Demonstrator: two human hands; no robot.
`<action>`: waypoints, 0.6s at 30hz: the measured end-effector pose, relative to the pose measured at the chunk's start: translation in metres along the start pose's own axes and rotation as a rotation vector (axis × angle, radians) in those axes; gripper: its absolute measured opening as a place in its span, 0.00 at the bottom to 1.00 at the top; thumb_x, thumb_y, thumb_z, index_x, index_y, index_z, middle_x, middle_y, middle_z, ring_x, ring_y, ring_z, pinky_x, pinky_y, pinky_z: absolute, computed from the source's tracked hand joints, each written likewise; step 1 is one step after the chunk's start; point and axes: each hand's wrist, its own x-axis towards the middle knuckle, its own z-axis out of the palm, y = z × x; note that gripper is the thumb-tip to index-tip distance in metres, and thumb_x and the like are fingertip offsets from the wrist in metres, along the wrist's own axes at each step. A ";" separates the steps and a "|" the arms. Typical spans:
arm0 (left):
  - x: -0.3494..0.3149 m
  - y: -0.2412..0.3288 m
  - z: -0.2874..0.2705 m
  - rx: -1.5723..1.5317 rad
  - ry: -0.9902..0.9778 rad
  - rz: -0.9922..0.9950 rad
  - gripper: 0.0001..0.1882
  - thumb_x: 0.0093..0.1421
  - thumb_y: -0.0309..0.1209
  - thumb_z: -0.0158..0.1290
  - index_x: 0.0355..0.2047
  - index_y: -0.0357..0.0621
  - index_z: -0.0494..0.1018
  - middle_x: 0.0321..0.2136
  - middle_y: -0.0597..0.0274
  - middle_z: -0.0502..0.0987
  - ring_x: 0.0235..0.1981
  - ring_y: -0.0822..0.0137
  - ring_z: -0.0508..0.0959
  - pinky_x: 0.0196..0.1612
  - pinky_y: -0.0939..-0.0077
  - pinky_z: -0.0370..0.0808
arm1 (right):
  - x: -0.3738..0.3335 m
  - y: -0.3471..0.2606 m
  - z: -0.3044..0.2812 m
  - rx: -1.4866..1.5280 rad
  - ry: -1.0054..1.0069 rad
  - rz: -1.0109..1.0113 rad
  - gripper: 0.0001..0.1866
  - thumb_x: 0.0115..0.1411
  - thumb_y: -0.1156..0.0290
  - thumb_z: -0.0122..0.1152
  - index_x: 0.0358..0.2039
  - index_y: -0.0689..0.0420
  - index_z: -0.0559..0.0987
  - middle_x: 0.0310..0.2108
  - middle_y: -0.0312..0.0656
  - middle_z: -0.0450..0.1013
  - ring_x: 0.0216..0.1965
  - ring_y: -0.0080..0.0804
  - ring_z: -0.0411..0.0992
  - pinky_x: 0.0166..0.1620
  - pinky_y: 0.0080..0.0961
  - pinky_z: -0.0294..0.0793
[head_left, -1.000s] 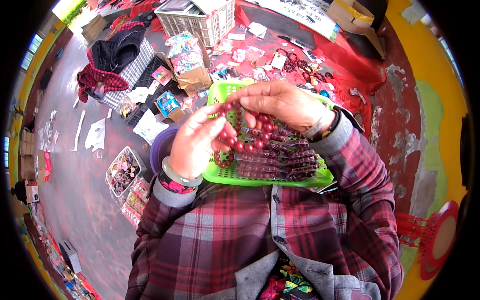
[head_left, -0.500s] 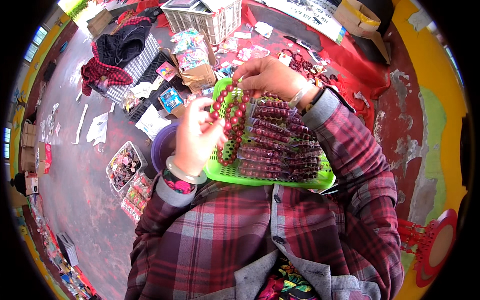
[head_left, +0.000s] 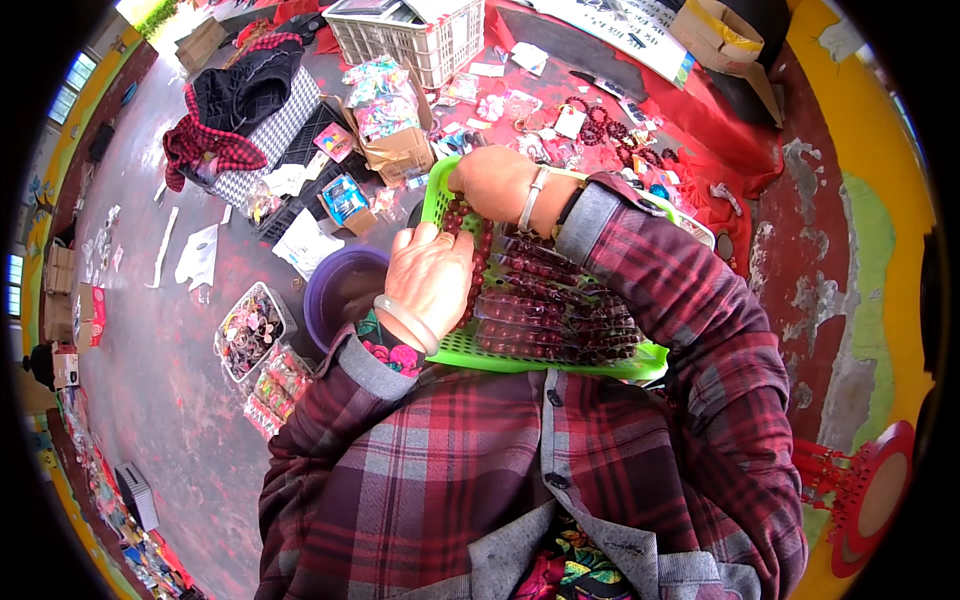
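A bright green slotted plastic basket (head_left: 462, 356) rests at my lap. Clear bags of dark red beads (head_left: 525, 312) lie in rows across it. Loose from the bags, a dark red bead string (head_left: 486, 250) runs along the basket's left side. My right hand (head_left: 497, 186) is closed on its upper end at the far left corner, the fingertips tucked underneath. Lower down, my left hand (head_left: 432, 272) lies over the beads, back upward; its fingers are bent and partly hidden, so its hold does not show clearly.
A purple bucket (head_left: 318, 300) stands left of the basket, beside a white tub of small trinkets (head_left: 285, 300). Farther off are an open carton of packets (head_left: 395, 155), a white crate (head_left: 450, 50) and red bead bracelets (head_left: 595, 125) on red cloth.
My right hand has come down and left with the upper end of the bead string. My left hand has turned palm down and moved right over the beads.
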 end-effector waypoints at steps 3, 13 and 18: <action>-0.002 -0.002 0.009 0.048 0.062 0.027 0.13 0.50 0.30 0.55 0.37 0.38 0.74 0.26 0.59 0.75 0.37 0.60 0.71 0.40 0.64 0.64 | -0.002 -0.004 0.005 -0.068 0.008 -0.001 0.09 0.47 0.74 0.57 0.30 0.55 0.81 0.28 0.48 0.76 0.34 0.48 0.76 0.37 0.40 0.75; -0.008 -0.004 0.004 0.020 -0.042 0.078 0.10 0.48 0.28 0.53 0.33 0.41 0.75 0.25 0.63 0.75 0.36 0.61 0.71 0.44 0.64 0.62 | -0.026 0.008 -0.021 -0.052 0.193 0.003 0.12 0.49 0.72 0.54 0.36 0.50 0.80 0.28 0.47 0.75 0.31 0.47 0.75 0.36 0.39 0.75; -0.003 -0.008 0.013 0.038 0.020 0.115 0.05 0.46 0.28 0.53 0.25 0.43 0.75 0.22 0.65 0.73 0.35 0.62 0.71 0.43 0.64 0.61 | -0.030 -0.002 -0.008 0.055 -0.100 -0.156 0.11 0.46 0.67 0.58 0.30 0.55 0.80 0.26 0.48 0.75 0.32 0.50 0.73 0.37 0.44 0.73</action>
